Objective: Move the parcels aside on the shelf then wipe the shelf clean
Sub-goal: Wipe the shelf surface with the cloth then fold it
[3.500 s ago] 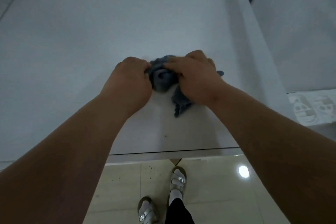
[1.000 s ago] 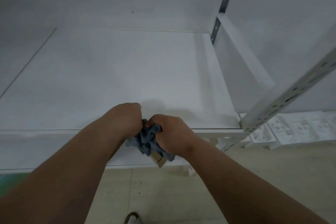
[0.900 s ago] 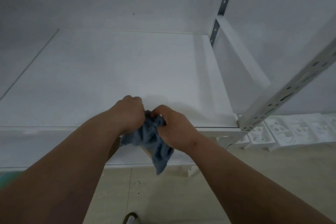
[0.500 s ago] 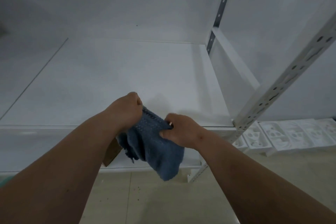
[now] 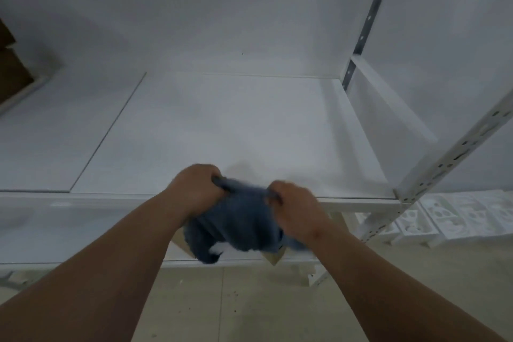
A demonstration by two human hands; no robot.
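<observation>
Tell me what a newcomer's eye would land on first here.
First, the blue-grey cloth, stretched between the left hand and the right hand just in front of the shelf's front edge. Behind it lies the broad white shelf, with brown boxes at its far left.

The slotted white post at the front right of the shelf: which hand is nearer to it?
Right. The right hand grips the blue cloth just left of the slotted post; the left hand grips the cloth's other end, farther left.
</observation>
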